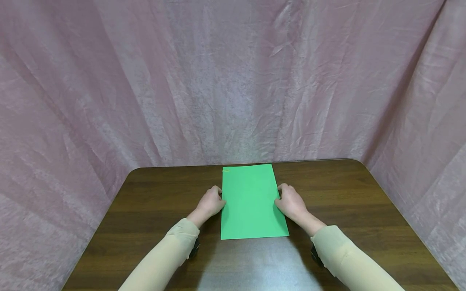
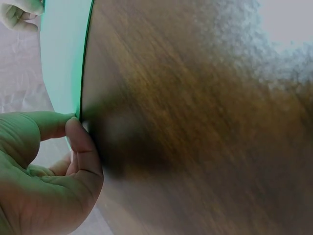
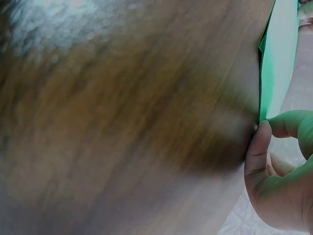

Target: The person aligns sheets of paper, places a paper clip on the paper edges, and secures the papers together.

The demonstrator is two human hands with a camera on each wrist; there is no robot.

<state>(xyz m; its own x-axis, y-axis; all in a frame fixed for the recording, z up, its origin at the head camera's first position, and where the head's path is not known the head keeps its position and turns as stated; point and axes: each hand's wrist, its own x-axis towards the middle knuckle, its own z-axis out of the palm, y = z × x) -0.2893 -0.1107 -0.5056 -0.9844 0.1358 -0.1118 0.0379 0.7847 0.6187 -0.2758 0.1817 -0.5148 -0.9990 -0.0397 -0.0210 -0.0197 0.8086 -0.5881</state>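
A green sheet of paper (image 1: 249, 206) lies lengthwise toward the back of the table, with a small yellow outlined mark near its far left corner. My left hand (image 1: 212, 201) pinches its left edge between thumb and fingers. At the right edge, my right hand (image 1: 291, 202) does the same. The left wrist view shows the thumb and index finger meeting on the edge of the paper (image 2: 66, 58). In the right wrist view, thumb and index finger also close on the edge of the paper (image 3: 279, 63), where a second layer or fold seems to show.
The dark brown wooden table (image 1: 156, 214) has rounded far corners and a bright glare near its front. Pink velvet curtains (image 1: 225, 81) hang behind it and along the sides. Dark devices sit under both wrists, beside the pale sleeves (image 1: 164, 254).
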